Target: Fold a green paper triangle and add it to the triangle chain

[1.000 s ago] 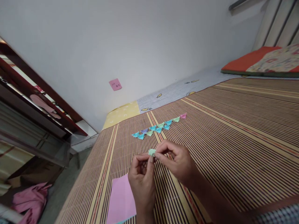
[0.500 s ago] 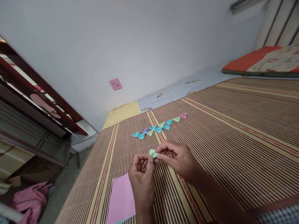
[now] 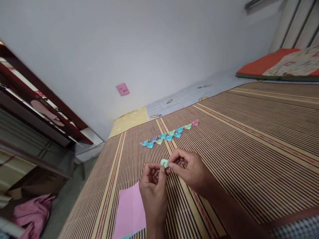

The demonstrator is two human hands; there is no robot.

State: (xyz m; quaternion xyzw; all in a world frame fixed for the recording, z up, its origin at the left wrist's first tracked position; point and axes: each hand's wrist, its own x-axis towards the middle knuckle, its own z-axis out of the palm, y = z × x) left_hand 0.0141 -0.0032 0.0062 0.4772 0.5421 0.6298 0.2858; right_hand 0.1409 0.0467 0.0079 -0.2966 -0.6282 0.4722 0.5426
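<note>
Head view: you are pinching a small green folded paper piece (image 3: 163, 163) between the fingertips of your left hand (image 3: 153, 191) and right hand (image 3: 190, 170), both closed on it (above the striped mat (image 3: 249, 139)), with a row of folded pieces (image 3: 169, 135) lying beyond and a pink sheet (image 3: 131, 209) beside your left wrist.

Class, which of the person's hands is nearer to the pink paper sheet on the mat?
Left. The left hand hovers right beside the pink sheet; the right hand is farther off.
</note>
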